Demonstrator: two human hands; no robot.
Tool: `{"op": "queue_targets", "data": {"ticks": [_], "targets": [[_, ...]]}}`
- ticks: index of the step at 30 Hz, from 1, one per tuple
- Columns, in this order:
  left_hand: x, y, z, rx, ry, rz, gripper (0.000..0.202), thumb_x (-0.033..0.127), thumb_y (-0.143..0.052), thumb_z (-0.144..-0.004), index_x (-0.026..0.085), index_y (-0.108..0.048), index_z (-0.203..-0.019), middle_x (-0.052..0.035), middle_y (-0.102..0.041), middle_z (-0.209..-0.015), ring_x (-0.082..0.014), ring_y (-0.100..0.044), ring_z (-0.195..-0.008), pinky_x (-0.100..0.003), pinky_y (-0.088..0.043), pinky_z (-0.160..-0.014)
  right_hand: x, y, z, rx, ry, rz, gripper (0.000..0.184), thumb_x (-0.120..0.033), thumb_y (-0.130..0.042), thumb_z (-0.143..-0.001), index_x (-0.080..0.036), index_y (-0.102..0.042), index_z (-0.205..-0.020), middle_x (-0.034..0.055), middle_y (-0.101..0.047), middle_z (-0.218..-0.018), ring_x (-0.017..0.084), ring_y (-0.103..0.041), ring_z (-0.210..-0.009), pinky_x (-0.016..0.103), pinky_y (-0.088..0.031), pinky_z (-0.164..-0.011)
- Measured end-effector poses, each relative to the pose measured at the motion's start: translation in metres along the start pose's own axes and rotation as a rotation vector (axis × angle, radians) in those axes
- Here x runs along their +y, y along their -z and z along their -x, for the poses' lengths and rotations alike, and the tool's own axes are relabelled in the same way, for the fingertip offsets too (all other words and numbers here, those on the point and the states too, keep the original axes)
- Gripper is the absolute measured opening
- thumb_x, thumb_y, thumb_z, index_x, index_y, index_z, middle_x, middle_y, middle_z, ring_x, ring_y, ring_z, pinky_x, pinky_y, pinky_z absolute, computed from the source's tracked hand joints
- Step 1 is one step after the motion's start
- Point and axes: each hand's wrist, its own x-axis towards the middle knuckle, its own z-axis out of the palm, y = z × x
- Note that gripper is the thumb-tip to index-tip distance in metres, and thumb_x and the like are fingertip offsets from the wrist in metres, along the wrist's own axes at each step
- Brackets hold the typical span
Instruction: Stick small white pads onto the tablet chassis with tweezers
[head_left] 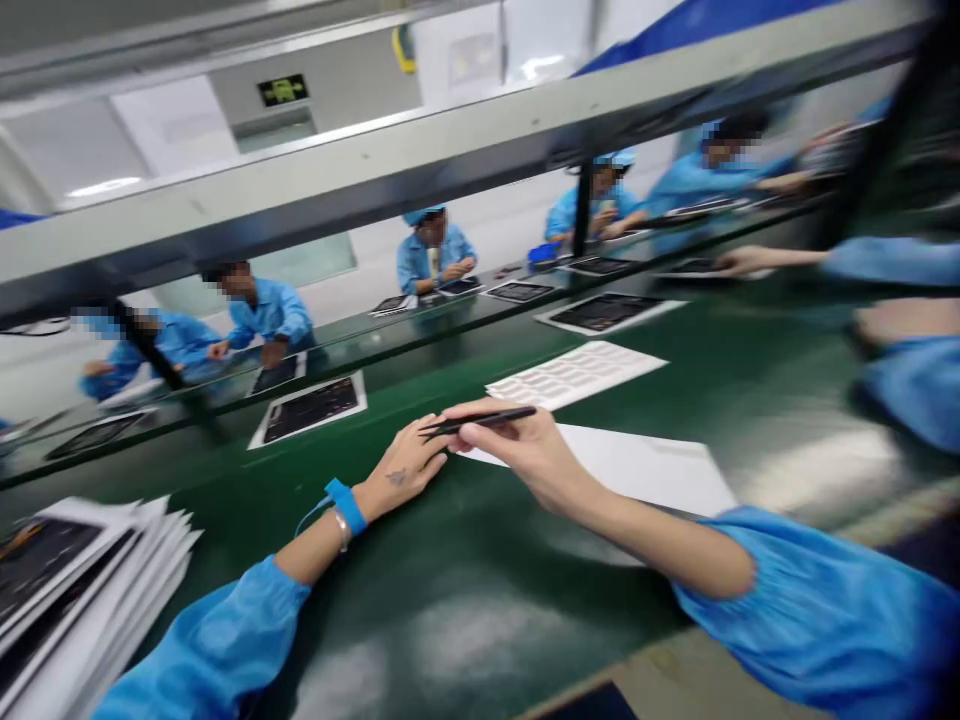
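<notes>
My right hand is shut on a pair of black tweezers, whose tips point left toward my left hand. That hand lies palm down on the green bench mat, fingers extended, holding nothing. Its fingertips reach close to the tweezer tips and my right fingers. A blue wrist strap and a metal bracelet circle my left wrist. Under my right hand lies a white paper sheet. A stack of white-backed black panels sits at the lower left, beyond my left forearm.
A white sheet printed with a grid of pale rectangles lies beyond my hands. Across a metal-framed divider, black panels on white sheets lie on the far side. Several co-workers in blue smocks sit there. A blue-sleeved arm reaches in at the right.
</notes>
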Motion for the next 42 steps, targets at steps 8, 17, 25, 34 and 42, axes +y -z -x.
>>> {"op": "queue_targets", "data": {"ticks": [8,17,25,34,42], "targets": [[0.099,-0.022,-0.071,-0.278,-0.176,0.124,0.045,0.044,-0.037,-0.103,0.029,-0.042,-0.145,-0.0087,-0.034,-0.156,-0.0306,-0.028,-0.146,-0.058,-0.026,-0.117,-0.022,0.048,0.045,0.476,0.025,-0.052,0.024,-0.043,-0.068,-0.081,-0.021,-0.062,-0.072,-0.0002,-0.058,-0.07,0.014,-0.052,-0.063,0.027,-0.047,-0.061],[0.126,0.033,-0.005,-0.422,-0.208,-0.019,0.055,0.052,-0.035,-0.101,0.027,-0.036,-0.15,-0.0142,-0.042,-0.15,-0.0357,-0.047,-0.133,-0.05,-0.045,-0.103,-0.024,0.172,0.104,0.562,-0.396,0.119,0.039,-0.052,-0.084,-0.064,-0.022,-0.074,-0.086,0.005,-0.072,-0.079,0.021,-0.068,-0.076,0.037,-0.058,-0.076],[0.113,-0.01,-0.126,-0.278,-0.597,0.148,0.034,0.031,-0.05,-0.099,0.021,-0.055,-0.132,-0.0107,-0.047,-0.147,-0.0291,-0.035,-0.141,-0.047,-0.032,-0.115,-0.015,0.177,0.094,0.327,-0.559,0.237,0.051,-0.063,-0.08,-0.065,-0.017,-0.068,-0.085,0.008,-0.075,-0.082,0.023,-0.071,-0.08,0.034,-0.056,-0.072],[0.091,-0.047,-0.129,-0.328,-0.617,0.485,0.036,0.039,-0.044,-0.102,0.027,-0.059,-0.132,-0.0064,-0.047,-0.147,-0.026,-0.036,-0.141,-0.043,-0.031,-0.116,-0.017,0.177,0.076,0.2,-0.71,0.396,0.053,-0.067,-0.076,-0.063,-0.017,-0.065,-0.077,0.0067,-0.073,-0.071,0.018,-0.065,-0.068,0.029,-0.048,-0.06],[0.092,-0.056,-0.129,-0.26,-0.654,0.469,0.034,0.036,-0.042,-0.103,0.026,-0.059,-0.131,-0.0077,-0.049,-0.144,-0.0254,-0.038,-0.139,-0.043,-0.033,-0.113,-0.021,0.176,0.069,0.133,-0.813,0.458,0.047,-0.063,-0.076,-0.067,-0.018,-0.067,-0.077,0.0062,-0.073,-0.073,0.017,-0.061,-0.065,0.031,-0.045,-0.061]]}}
